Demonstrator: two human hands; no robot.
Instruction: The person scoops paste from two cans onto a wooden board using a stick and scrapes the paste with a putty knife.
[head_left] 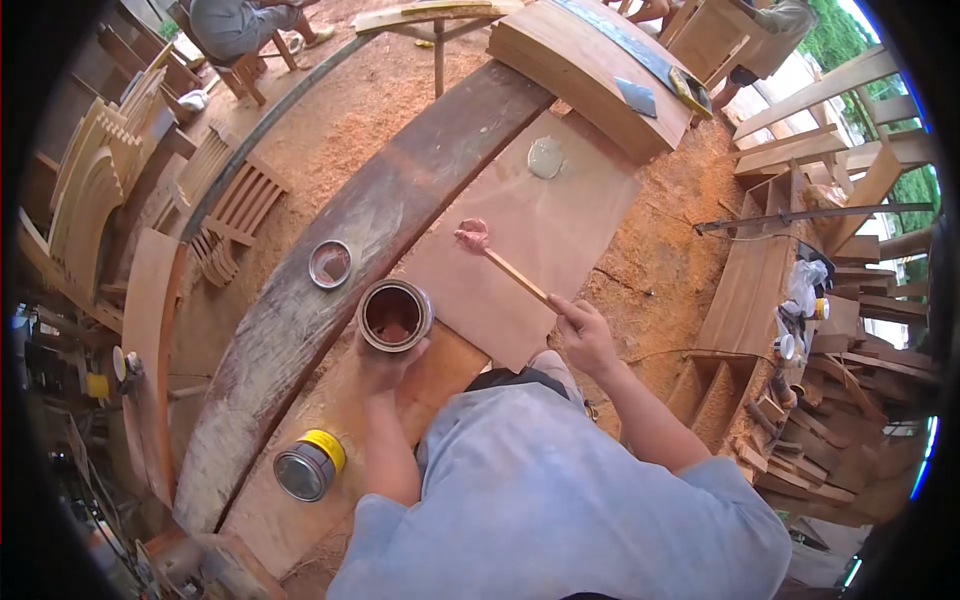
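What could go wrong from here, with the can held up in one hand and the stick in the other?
The left hand has the open can near the board; a tilt could spill its contents there. The paste heaped on the end of the stick in the right hand might drop off before it is wanted. The yellow-banded can sits beside the left forearm, so an elbow swing could knock it.

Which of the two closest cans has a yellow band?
The unheld can beside the left forearm; the open can, in the left hand, shows no yellow.
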